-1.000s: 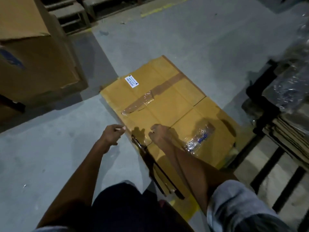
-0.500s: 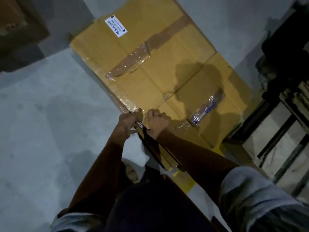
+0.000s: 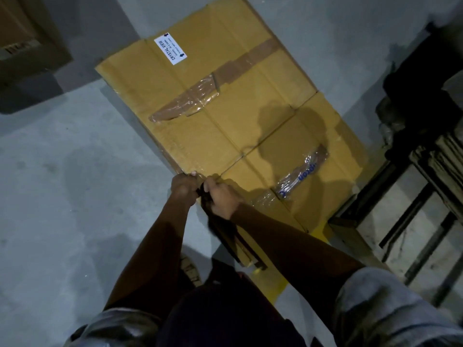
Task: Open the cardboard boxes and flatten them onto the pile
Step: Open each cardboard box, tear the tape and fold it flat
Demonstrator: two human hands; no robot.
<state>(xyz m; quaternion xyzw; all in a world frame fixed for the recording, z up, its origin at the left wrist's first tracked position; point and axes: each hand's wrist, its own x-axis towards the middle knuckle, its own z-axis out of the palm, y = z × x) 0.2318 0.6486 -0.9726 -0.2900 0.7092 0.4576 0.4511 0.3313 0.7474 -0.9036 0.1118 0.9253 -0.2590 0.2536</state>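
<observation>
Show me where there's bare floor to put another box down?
Bare floor lies left of the flat box, below the brown box. More lies beyond it. The right is crowded by the pallet and stacked cardboard.

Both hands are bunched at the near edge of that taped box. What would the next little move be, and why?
Probably pull the hands apart to tear the near edge open. The left hand and right hand both grip the cardboard box at its near edge, where clear tape wraps the seam, and the flaps look closed.
</observation>
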